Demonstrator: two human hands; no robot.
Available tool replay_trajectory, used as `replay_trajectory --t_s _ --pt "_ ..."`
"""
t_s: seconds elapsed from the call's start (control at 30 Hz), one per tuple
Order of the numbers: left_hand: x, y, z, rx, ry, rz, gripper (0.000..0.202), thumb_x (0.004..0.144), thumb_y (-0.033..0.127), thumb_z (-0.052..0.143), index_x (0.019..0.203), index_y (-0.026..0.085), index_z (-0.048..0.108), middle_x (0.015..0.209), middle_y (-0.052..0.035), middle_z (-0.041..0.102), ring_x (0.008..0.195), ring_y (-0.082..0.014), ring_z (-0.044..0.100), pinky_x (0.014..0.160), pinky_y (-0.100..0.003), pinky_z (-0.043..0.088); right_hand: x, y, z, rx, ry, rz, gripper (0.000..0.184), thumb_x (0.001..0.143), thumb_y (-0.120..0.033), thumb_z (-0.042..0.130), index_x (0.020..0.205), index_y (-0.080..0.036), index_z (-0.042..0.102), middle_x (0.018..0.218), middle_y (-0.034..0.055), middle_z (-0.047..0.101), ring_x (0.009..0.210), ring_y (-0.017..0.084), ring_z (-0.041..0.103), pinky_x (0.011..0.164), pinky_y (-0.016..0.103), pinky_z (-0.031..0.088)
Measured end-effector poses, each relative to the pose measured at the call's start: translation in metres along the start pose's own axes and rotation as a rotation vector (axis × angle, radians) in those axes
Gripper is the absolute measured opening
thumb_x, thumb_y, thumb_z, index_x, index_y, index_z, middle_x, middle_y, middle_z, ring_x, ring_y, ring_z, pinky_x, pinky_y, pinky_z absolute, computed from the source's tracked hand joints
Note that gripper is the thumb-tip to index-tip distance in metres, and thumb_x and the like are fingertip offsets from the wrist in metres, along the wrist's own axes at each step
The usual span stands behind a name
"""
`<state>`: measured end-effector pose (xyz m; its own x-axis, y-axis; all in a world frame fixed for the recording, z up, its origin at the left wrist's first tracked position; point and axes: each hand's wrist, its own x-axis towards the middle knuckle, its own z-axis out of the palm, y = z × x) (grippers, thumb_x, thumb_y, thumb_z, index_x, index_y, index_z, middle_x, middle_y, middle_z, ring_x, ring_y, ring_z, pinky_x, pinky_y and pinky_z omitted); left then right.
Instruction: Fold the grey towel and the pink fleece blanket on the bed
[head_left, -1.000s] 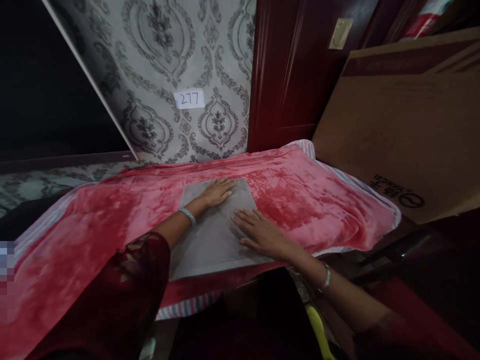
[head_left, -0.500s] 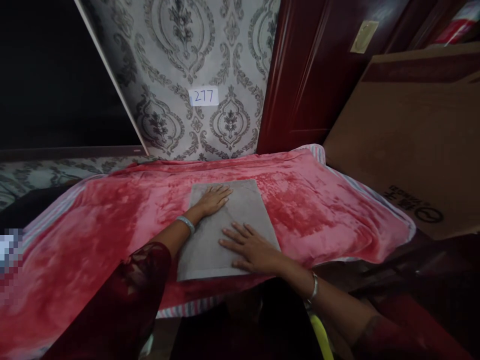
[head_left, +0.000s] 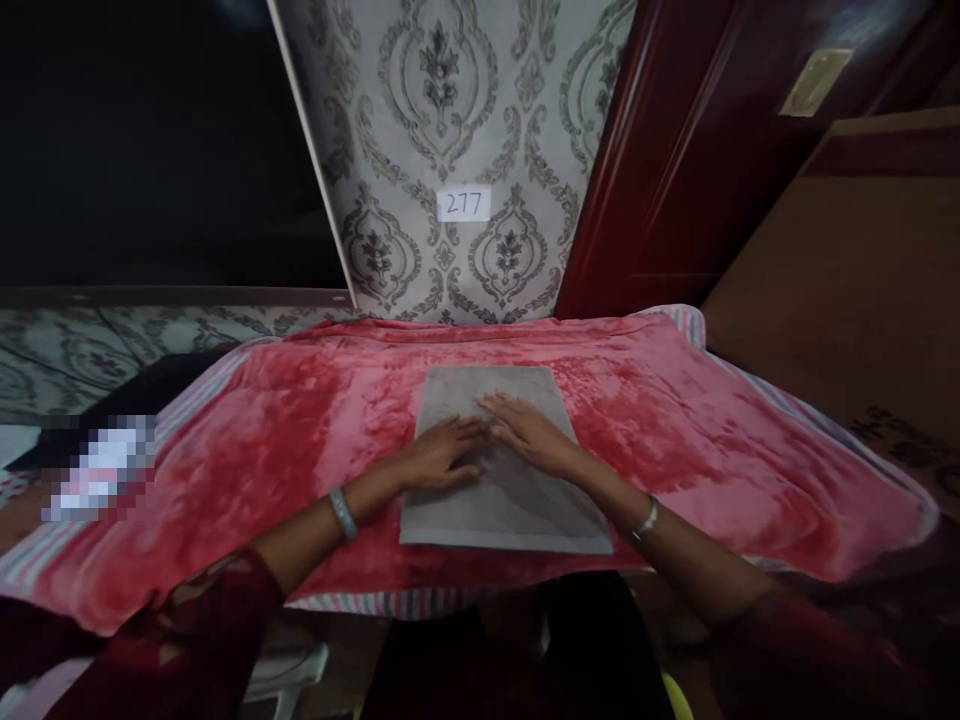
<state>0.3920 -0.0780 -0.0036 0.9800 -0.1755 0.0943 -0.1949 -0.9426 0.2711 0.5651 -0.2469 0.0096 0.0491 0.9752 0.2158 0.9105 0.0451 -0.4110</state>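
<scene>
A grey cloth [head_left: 517, 500] lies flat as a rectangle in the middle of a red plush blanket [head_left: 675, 440]. My left hand [head_left: 442, 455] rests palm down on its left middle, fingers stretched out. My right hand [head_left: 529, 430] lies flat beside it, fingers extended toward the far edge. The two hands nearly touch at the cloth's centre. Each wrist wears a bangle. Neither hand holds anything.
The blanket covers a table against a patterned wall with a paper label reading 277 [head_left: 463, 204]. A dark red door [head_left: 697, 150] stands at the right, and a large cardboard box [head_left: 847, 300] leans beside it. A dark panel [head_left: 150, 140] fills the left.
My left hand has slid back from the cloth's far left corner to its middle. My right hand has moved from the near right part up to the centre. The view has shifted left.
</scene>
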Motion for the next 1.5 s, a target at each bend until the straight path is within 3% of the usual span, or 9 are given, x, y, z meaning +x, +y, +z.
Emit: replay_trajectory --t_s 0.23,0.4,0.57,0.77,0.9,1.03,1.2,1.33,1.5 --pt "-0.036 0.026 0.023 -0.045 -0.007 -0.033 0.065 0.099 0.059 0.042 0.156 0.029 0.039 0.166 -0.0123 0.028 0.155 -0.0319 0.021 0.125 -0.061 0.013 0.097 0.004 0.027 -0.280 -0.152 0.062 0.061 0.104 -0.047 0.043 0.160 -0.026 0.032 0.168 0.0110 0.021 0.155 0.033 0.014 0.122 0.059 0.014" --pt "-0.048 0.043 0.038 -0.057 0.034 -0.077 0.061 0.098 0.050 0.050 0.156 0.037 0.037 0.169 -0.0064 0.022 0.156 -0.0356 0.012 0.122 -0.068 0.011 0.098 0.011 0.054 -0.330 -0.122 0.050 0.060 0.104 -0.054 0.040 0.159 -0.031 0.034 0.168 0.0071 0.023 0.155 0.033 0.016 0.122 0.060 0.013" --pt "-0.082 0.074 0.050 -0.080 0.086 -0.037 0.068 0.098 0.026 0.052 0.160 0.034 0.026 0.169 -0.0048 0.023 0.157 -0.0266 0.012 0.127 -0.056 0.012 0.095 0.018 0.058 -0.334 -0.101 0.041 0.060 0.104 -0.056 0.036 0.159 -0.032 0.034 0.168 0.0061 0.024 0.154 0.032 0.018 0.122 0.059 0.016" --pt "-0.121 0.099 0.057 -0.331 0.309 -0.060 0.052 0.099 0.016 0.046 0.149 0.028 0.047 0.156 -0.0069 0.049 0.147 -0.0212 0.041 0.123 -0.046 0.030 0.095 0.020 0.060 -0.347 -0.084 0.035 0.060 0.104 -0.057 0.035 0.159 -0.033 0.034 0.168 0.0050 0.024 0.154 0.033 0.019 0.121 0.060 0.018" --pt "-0.117 0.085 0.038 -0.683 0.700 -0.421 0.024 0.100 0.029 0.049 0.105 0.022 0.072 0.109 -0.0068 0.075 0.107 -0.0201 0.069 0.094 -0.035 0.054 0.094 0.020 0.060 -0.346 -0.095 0.043 0.061 0.104 -0.056 0.035 0.160 -0.033 0.034 0.168 0.0055 0.023 0.154 0.034 0.018 0.121 0.062 0.018" --pt "-0.095 0.047 0.026 -1.082 0.922 -0.756 0.034 0.081 0.040 0.070 0.105 0.018 0.064 0.095 -0.0055 0.070 0.076 -0.0179 0.068 0.063 -0.030 0.057 0.095 0.021 0.060 -0.353 -0.095 0.046 0.061 0.104 -0.055 0.037 0.160 -0.032 0.034 0.168 0.0058 0.024 0.154 0.034 0.019 0.121 0.061 0.018" --pt "-0.078 0.014 0.026 -1.176 0.761 -0.905 0.049 0.074 0.042 0.076 0.112 0.016 0.059 0.067 0.0025 0.062 0.046 -0.0106 0.054 0.040 -0.020 0.038 0.095 0.021 0.061 -0.351 -0.081 0.038 0.060 0.104 -0.056 0.036 0.159 -0.032 0.035 0.168 0.0054 0.025 0.154 0.034 0.019 0.121 0.061 0.019" --pt "-0.069 0.008 0.022 -1.034 0.451 -0.942 0.035 0.083 0.049 0.071 0.088 0.015 0.064 0.045 0.0043 0.050 0.033 -0.0109 0.043 0.035 -0.021 0.027 0.094 0.021 0.061 -0.360 -0.073 0.040 0.061 0.103 -0.056 0.037 0.159 -0.031 0.035 0.167 0.0061 0.026 0.154 0.034 0.020 0.121 0.062 0.019" --pt "-0.062 0.015 0.021 -1.200 0.395 -0.885 0.033 0.070 0.042 0.084 0.074 0.014 0.067 0.064 -0.0064 0.068 0.053 -0.0170 0.062 0.048 -0.025 0.044 0.094 0.022 0.060 -0.361 -0.077 0.034 0.061 0.104 -0.056 0.035 0.159 -0.030 0.035 0.167 0.0068 0.025 0.154 0.034 0.019 0.121 0.061 0.019"
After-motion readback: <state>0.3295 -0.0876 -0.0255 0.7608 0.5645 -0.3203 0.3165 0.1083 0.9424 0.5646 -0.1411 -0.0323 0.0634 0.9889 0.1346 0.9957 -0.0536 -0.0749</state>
